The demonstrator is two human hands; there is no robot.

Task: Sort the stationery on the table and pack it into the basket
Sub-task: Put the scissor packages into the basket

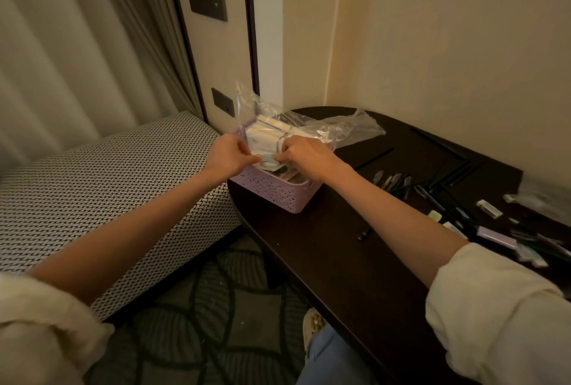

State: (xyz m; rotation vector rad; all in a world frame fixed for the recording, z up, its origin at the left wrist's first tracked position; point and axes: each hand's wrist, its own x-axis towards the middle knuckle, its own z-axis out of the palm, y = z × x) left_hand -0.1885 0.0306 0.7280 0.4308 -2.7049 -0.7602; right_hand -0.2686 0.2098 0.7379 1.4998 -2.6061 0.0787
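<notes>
Two cream sleeves are filling the lower corners of the frame, both forearms reaching toward the centre. There the left hand (230,154) and right hand (301,154) are meeting over the lilac perforated basket (272,191); each is curling its fingers and pinching the near edge of a clear plastic bag (296,128) holding pale stick-shaped stationery, which is lying across the basket's top. The one basket is sitting at the left end of the dark bench (324,245). At right of the frame, loose pens and small boxes (488,208) are lying scattered on the bench, too blurred for counting.
</notes>
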